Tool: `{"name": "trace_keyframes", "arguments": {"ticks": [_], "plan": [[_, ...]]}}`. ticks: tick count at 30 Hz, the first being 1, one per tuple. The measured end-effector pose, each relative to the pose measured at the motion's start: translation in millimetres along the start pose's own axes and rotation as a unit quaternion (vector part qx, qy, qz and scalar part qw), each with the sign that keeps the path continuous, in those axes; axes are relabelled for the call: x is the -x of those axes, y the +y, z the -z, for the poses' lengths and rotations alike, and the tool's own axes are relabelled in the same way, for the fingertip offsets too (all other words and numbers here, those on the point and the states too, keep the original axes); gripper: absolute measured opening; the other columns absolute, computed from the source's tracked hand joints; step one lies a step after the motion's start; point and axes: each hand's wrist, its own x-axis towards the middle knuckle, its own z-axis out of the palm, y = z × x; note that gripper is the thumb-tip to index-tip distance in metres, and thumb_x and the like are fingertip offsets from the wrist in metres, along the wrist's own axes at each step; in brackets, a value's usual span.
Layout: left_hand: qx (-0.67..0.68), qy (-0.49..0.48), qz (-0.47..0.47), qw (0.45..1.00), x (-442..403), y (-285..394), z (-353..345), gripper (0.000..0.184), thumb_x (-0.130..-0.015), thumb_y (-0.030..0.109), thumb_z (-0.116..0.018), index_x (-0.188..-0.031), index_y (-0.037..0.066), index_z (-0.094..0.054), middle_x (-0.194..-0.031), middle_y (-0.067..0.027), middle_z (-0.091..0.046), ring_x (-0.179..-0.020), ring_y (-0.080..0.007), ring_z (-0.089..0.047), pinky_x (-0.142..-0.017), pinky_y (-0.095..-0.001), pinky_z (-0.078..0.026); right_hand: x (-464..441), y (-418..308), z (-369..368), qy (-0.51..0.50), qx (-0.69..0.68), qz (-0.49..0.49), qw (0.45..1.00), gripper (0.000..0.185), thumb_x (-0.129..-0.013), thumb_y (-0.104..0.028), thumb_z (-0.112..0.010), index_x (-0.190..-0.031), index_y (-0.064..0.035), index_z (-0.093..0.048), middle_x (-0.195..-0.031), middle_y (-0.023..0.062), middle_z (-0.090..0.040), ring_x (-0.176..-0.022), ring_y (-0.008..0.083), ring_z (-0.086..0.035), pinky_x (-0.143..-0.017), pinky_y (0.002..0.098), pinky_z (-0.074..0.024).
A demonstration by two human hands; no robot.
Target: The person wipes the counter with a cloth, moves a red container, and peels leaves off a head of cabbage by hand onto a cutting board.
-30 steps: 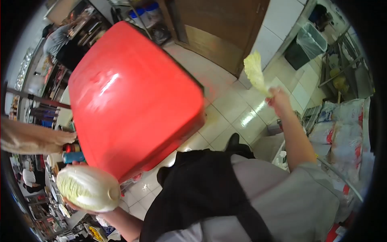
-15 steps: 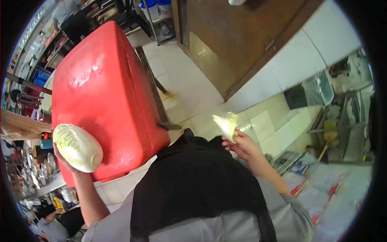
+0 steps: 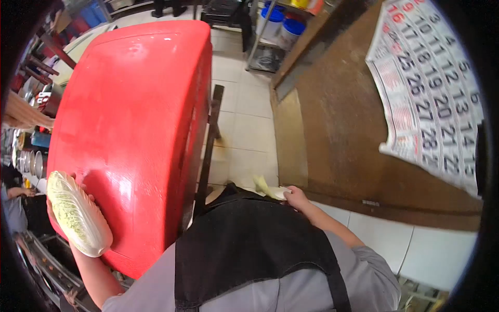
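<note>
A pale green and white napa cabbage (image 3: 78, 213) rests in my left hand (image 3: 51, 210), whose fingers wrap round it from behind and are partly hidden by it. The cabbage is held over the near left side of a large red cooler box (image 3: 135, 114) with a closed lid. In front of my black apron (image 3: 254, 244), my right hand (image 3: 296, 198) pinches a loose cabbage leaf (image 3: 269, 190) by its white end. The leaf's yellowish tip points left, away from the fingers.
A brown door (image 3: 332, 109) with a large calendar (image 3: 426, 83) stands to the right. Beyond the cooler, tubs with blue lids (image 3: 291, 32) sit on a metal shelf. White floor tiles (image 3: 249, 125) run between cooler and door. Another person (image 3: 21, 200) is at the left edge.
My view has turned right, bringing the calendar into sight. The cooler fills more of the view. My right hand has lowered the leaf closer to my apron; the left still holds the cabbage.
</note>
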Motion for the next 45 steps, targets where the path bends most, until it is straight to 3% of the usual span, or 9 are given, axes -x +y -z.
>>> {"name": "trace_keyframes", "arguments": {"ticks": [2, 4, 11, 17, 20, 26, 32, 37, 45], "plan": [[0.026, 0.123, -0.011, 0.992, 1.4, -0.4, -18.3, 0.078, -0.092, 0.063, -0.045, -0.14, 0.001, -0.049, -0.106, -0.0212, -0.068, -0.075, -0.0363, -0.069, -0.071, -0.05, -0.058, -21.3, -37.4, 34.2, -0.048, 0.023, -0.094, 0.994, 0.026, -0.097, -0.022, -0.05, -0.116, -0.0079, -0.061, -0.085, 0.0093, -0.067, -0.057, 0.0159, -0.063, -0.05, 0.0303, -0.0501], [-0.012, 0.109, -0.042, 0.993, 3.4, -4.0, -9.5, 0.075, -0.093, 0.062, -0.045, -0.138, 0.002, -0.052, -0.11, -0.0205, -0.068, -0.081, -0.0361, -0.069, -0.075, -0.0504, -0.058, -38.1, -72.8, 64.7, -0.071, -0.025, -0.127, 0.989, 0.024, -0.097, -0.022, -0.046, -0.113, -0.0108, -0.06, -0.077, 0.0073, -0.064, -0.052, 0.0148, -0.061, -0.045, 0.0299, -0.0483], [-0.02, 0.355, -0.24, 0.903, -0.3, -23.8, -116.1, 0.067, -0.093, 0.058, -0.05, -0.138, 0.008, -0.053, -0.126, -0.0125, -0.063, -0.11, -0.0291, -0.063, -0.092, -0.0467, -0.054, -225.1, -136.3, 124.4, -0.015, 0.084, -0.014, 0.996, 0.021, -0.087, -0.005, -0.052, -0.106, -0.0014, -0.06, -0.073, 0.0122, -0.064, -0.051, 0.0246, -0.065, -0.044, 0.0415, -0.0526], [0.036, 0.378, -0.337, 0.861, -46.3, -50.5, -215.9, 0.062, -0.095, 0.054, -0.051, -0.138, 0.009, -0.053, -0.136, -0.0099, -0.059, -0.12, -0.0293, -0.059, -0.099, -0.0482, -0.051, -368.2, -287.9, 169.3, -0.116, 0.259, 0.037, 0.958, 0.019, -0.086, -0.006, -0.053, -0.085, 0.0095, -0.064, -0.066, 0.0186, -0.066, -0.055, 0.0302, -0.069, -0.046, 0.0459, -0.0546], [0.04, 0.42, -0.382, 0.822, -81.2, -41.1, -269.9, 0.065, -0.094, 0.054, -0.051, -0.14, 0.009, -0.05, -0.138, -0.0113, -0.057, -0.123, -0.031, -0.057, -0.1, -0.0497, -0.05, -380.5, -400.3, 186.9, -0.179, 0.295, 0.063, 0.936, 0.027, -0.089, -0.01, -0.049, -0.113, 0.0018, -0.055, -0.07, 0.0158, -0.063, -0.052, 0.0266, -0.065, -0.041, 0.0414, -0.0501], [-0.038, 0.581, -0.435, 0.687, -139.7, -15.0, -348.9, 0.064, -0.095, 0.052, -0.054, -0.138, 0.005, -0.05, -0.136, -0.0135, -0.056, -0.121, -0.0298, -0.057, -0.102, -0.0469, -0.049, -457.4, -589.5, 170.5, -0.179, 0.256, 0.2, 0.929, 0.047, -0.085, -0.004, -0.051, -0.132, -0.0034, -0.048, -0.09, 0.0151, -0.067, -0.055, 0.0225, -0.064, -0.041, 0.0354, -0.0467], [-0.123, 0.683, -0.494, 0.524, -265.8, 26.9, -375.4, 0.06, -0.097, 0.049, -0.047, -0.137, 0.004, -0.051, -0.138, -0.0168, -0.054, -0.126, -0.0318, -0.053, -0.104, -0.0478, -0.047, -482.6, -717.4, 124.4, -0.309, 0.104, 0.252, 0.911, 0.04, -0.09, -0.004, -0.047, -0.128, -0.0059, -0.06, -0.106, 0.0098, -0.069, -0.087, 0.0202, -0.07, -0.063, 0.0346, -0.0572], [-0.184, 0.575, -0.533, 0.593, -393.4, 55.4, -350.8, 0.063, -0.098, 0.049, -0.042, -0.139, 0.002, -0.049, -0.142, -0.0189, -0.051, -0.127, -0.0334, -0.053, -0.104, -0.0474, -0.046, -441.1, -821.1, 133.4, -0.378, 0.024, 0.188, 0.906, 0.036, -0.097, -0.01, -0.04, -0.129, -0.0007, -0.054, -0.115, 0.0147, -0.065, -0.086, 0.025, -0.07, -0.067, 0.0354, -0.0546], [-0.217, 0.542, -0.532, 0.613, -524.4, 102.9, -326.3, 0.066, -0.097, 0.05, -0.041, -0.14, 0.001, -0.047, -0.142, -0.0193, -0.051, -0.127, -0.0342, -0.053, -0.105, -0.0479, -0.046, -489.7, -934.9, 116.4, -0.494, -0.065, 0.178, 0.848, 0.036, -0.096, -0.011, -0.04, -0.128, 0.0011, -0.053, -0.115, 0.0163, -0.064, -0.094, 0.0288, -0.068, -0.069, 0.036, -0.0534]]}}
